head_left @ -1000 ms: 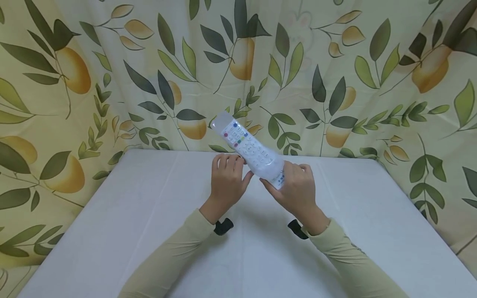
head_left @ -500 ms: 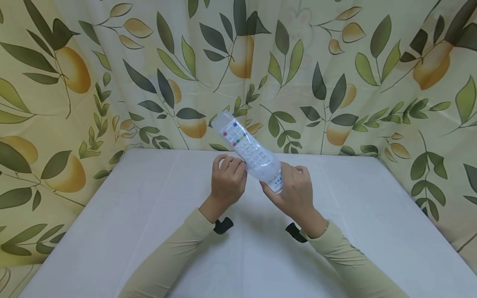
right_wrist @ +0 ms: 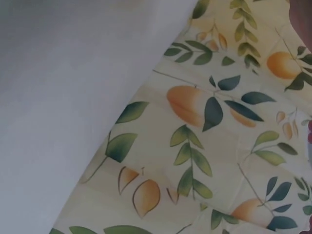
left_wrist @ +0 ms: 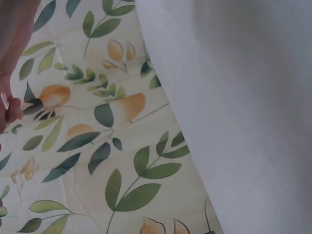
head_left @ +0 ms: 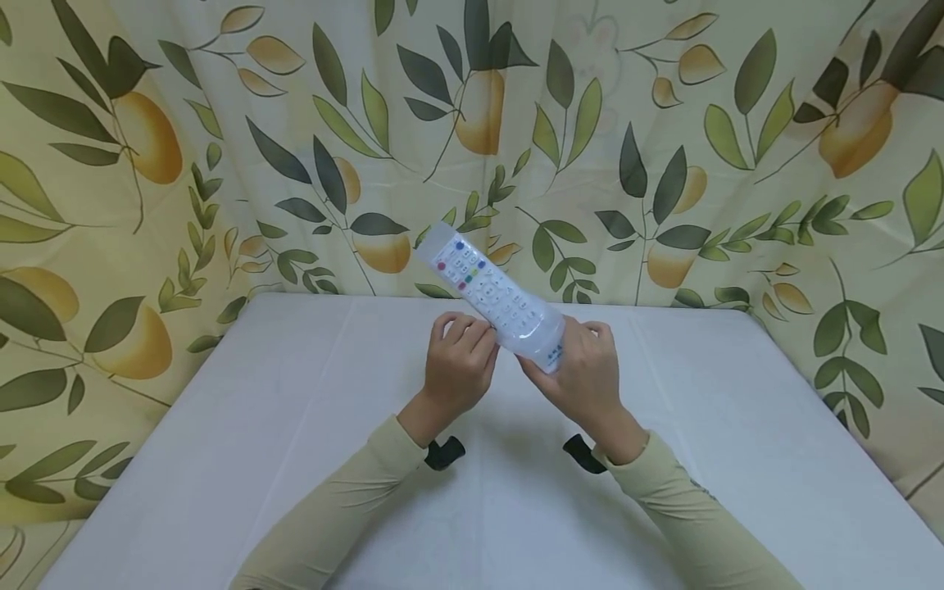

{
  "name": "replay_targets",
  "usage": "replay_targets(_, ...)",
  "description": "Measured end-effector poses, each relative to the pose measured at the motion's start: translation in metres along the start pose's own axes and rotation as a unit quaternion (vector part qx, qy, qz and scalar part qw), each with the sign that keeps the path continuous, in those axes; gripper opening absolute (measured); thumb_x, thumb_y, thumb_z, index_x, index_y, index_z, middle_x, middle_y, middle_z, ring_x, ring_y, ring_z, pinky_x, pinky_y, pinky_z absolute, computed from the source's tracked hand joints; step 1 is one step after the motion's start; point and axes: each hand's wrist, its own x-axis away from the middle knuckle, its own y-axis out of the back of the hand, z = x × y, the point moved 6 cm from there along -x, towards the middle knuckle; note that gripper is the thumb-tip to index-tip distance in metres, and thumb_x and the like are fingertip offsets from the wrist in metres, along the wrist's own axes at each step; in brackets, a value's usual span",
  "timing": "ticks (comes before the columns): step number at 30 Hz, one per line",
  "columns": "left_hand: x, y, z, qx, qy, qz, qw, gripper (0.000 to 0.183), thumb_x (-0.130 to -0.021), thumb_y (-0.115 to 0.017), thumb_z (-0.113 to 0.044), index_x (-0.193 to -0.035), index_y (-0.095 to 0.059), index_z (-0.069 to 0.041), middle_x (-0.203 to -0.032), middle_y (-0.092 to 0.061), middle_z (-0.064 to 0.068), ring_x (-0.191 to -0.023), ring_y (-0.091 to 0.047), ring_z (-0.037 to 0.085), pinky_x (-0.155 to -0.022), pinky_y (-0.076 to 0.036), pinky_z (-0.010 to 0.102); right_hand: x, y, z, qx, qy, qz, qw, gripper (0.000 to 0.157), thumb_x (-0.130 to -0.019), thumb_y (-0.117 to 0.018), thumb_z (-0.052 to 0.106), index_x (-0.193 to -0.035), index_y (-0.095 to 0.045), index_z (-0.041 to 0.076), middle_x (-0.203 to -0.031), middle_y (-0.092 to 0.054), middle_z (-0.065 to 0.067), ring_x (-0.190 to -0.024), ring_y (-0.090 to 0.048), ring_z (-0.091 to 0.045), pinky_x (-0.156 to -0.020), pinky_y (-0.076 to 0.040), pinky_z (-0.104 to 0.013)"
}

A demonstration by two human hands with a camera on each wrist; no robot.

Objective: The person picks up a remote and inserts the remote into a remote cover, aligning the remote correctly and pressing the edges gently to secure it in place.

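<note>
The remote (head_left: 492, 297), in its wrapper (head_left: 438, 237), slants above the bench (head_left: 347, 369), far end leftward; left hand (head_left: 459, 365) at its left edge, right hand (head_left: 581, 377) around its near end. The curtain (head_left: 472, 180) hangs behind and beside the bench.

right hand (head_left: 578, 373) is hiding part of the remote's near end (head_left: 547, 354) | button labels (head_left: 505, 299) are blurring past reading | left wrist view is cropping the left hand (head_left: 459, 365) | bottom edge is cutting both sleeves (head_left: 339, 501)
</note>
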Motion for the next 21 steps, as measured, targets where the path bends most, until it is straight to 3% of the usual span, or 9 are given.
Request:
replay_targets(8,0.007,-0.008,0.004,-0.03,-0.012,0.065,0.9974,0.014,-0.083,-0.07,-0.027,-0.089,-0.072,-0.015,-0.087,-0.071,-0.001,-0.084,-0.062,0.016,-0.088,-0.047,0.038,0.0,0.002,-0.014,0.013,0.049,-0.031,0.998,0.058,-0.059,-0.083,0.025,-0.099,-0.058,-0.008,-0.079,-0.067,-0.021,-0.069,-0.064,-0.033,-0.066,-0.049,-0.047)
replay_targets(17,0.0,0.01,0.023,-0.003,-0.006,-0.011,0.9999,0.013,-0.079,-0.073,-0.021,-0.088,-0.07,-0.011,-0.082,-0.069,0.003,-0.081,-0.061,0.02,-0.083,-0.047,0.04,0.012,0.0,-0.02,0.061,0.144,-0.02,0.987,0.06,-0.051,-0.09,0.016,-0.099,-0.06,-0.002,-0.078,-0.066,-0.016,-0.069,-0.065,-0.031,-0.07,-0.051,-0.052)
replay_targets(21,-0.006,0.011,0.019,-0.002,-0.032,-0.006,0.9995,0.011,-0.08,-0.073,-0.018,-0.09,-0.073,-0.013,-0.084,-0.069,0.001,-0.082,-0.062,0.018,-0.083,-0.047,0.039,0.018,-0.001,-0.016,0.06,0.186,-0.012,0.981,0.056,-0.05,-0.09,0.013,-0.098,-0.064,0.0,-0.08,-0.068,-0.015,-0.068,-0.064,-0.03,-0.071,-0.051,-0.052)
